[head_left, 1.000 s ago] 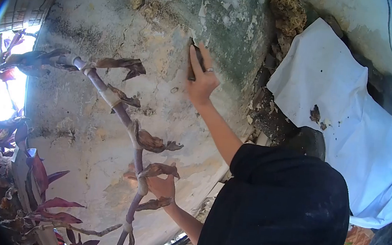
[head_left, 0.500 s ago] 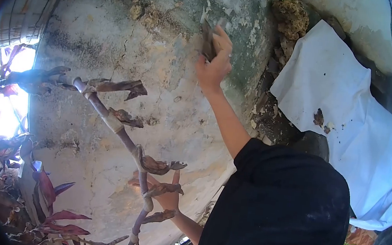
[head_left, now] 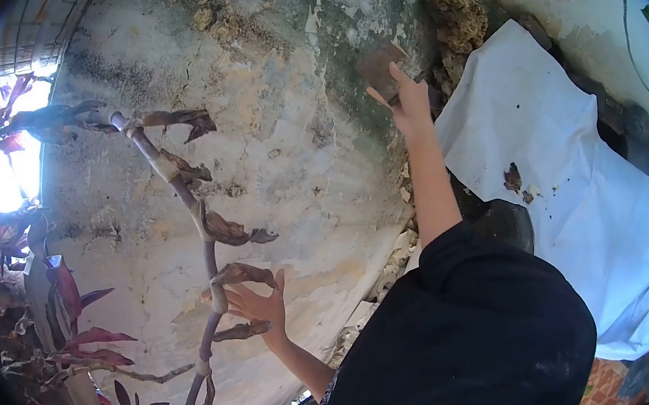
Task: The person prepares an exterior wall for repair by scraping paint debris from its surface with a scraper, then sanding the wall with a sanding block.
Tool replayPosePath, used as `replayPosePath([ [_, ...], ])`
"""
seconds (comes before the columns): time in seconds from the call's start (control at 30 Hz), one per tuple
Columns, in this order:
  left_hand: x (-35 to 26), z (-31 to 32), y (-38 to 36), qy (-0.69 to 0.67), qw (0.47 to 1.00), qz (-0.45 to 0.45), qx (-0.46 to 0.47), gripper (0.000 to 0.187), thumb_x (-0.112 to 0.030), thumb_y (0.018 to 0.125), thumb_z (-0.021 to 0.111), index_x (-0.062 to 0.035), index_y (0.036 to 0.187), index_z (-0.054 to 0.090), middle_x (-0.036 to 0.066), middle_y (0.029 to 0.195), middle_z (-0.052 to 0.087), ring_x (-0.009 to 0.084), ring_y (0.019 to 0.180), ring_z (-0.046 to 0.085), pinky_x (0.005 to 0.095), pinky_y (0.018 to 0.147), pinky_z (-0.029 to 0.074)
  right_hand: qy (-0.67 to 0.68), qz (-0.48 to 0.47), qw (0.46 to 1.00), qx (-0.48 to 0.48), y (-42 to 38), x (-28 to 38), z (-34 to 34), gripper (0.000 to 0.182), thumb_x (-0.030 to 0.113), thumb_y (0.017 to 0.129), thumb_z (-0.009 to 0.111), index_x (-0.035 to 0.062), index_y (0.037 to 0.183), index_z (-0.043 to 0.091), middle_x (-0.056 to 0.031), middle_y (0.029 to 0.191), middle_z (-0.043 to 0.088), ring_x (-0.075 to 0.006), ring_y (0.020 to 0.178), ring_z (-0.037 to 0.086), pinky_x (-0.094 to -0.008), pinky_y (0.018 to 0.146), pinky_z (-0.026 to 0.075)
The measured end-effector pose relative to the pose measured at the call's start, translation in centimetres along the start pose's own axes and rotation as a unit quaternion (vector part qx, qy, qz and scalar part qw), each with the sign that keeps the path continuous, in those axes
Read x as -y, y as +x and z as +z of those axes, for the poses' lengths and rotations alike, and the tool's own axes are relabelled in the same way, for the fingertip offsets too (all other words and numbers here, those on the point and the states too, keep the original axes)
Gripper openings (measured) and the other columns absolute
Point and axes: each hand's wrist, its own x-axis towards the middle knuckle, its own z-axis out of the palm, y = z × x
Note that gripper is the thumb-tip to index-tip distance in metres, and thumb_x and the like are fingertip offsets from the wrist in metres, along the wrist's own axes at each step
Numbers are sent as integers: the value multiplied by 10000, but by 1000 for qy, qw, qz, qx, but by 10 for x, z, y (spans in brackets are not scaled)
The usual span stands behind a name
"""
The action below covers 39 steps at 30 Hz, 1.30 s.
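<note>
Shifted rightward along the peeling wall, a dark scraper, its handle hidden, is pinched in the right hand, while the left hand, fingers spread, is pressed beside a plant stem.

The right arm stretches up and forward, nearly straight, and the right hand is closed in a grip with the thumb sticking out sideways. The left hand is lower, fingers spread, forearm bent in toward the body.
</note>
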Motion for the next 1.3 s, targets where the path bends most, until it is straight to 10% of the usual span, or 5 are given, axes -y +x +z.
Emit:
replayPosePath([
  [0.27, -12, -14, 0, -31, 997, -52, 53, 1158, -570, 649, 685, -123, 1406, -68, 275, 1412, -149, 431, 1312, -120, 632, 1001, 98, -376, 38, 926, 12, -4, 19, -47, 688, 157, 827, 592, -21, 1349, 180, -172, 1247, 442, -276, 969, 578, -376, 706, 561],
  [0.43, -10, -10, 0, -33, 998, -38, 22, 1135, -556, 665, 677, -114, 1406, -61, 278, 1412, -139, 438, 1318, -60, 620, 1007, 114, -743, -48, 651, 151, -11, 31, -45, 465, 95, 811, 573, 167, 1260, 479, -120, 1105, 597, -215, 951, 603, -269, 698, 525],
  [0.53, -4, -5, 1, -34, 999, -38, 11, 1115, -539, 679, 672, -112, 1406, -57, 276, 1413, -138, 445, 1318, -28, 617, 1009, 121, -571, -265, 756, 179, -25, 19, -25, 353, 46, 821, 534, 239, 1105, 614, -91, 995, 641, -216, 963, 599, -289, 740, 515],
  [0.73, -6, -6, -1, -44, 999, -27, -4, 1080, -523, 703, 659, -118, 1408, -52, 264, 1416, -147, 459, 1313, -3, 614, 1010, 126, -513, -515, 671, 145, -64, -23, 41, 496, -47, 720, 572, 190, 1156, 575, -63, 1123, 591, -234, 1029, 573, -321, 766, 513],
  [1.3, 17, 6, -1, -18, 999, -3, 51, 1064, -482, 684, 683, -36, 1398, 31, 271, 1426, -34, 388, 1323, -112, 567, 1047, 51, -416, -620, 664, 42, -46, -92, 87, 499, -45, 600, 621, 113, 1074, 613, -82, 1072, 604, -265, 1003, 591, -348, 747, 518],
])
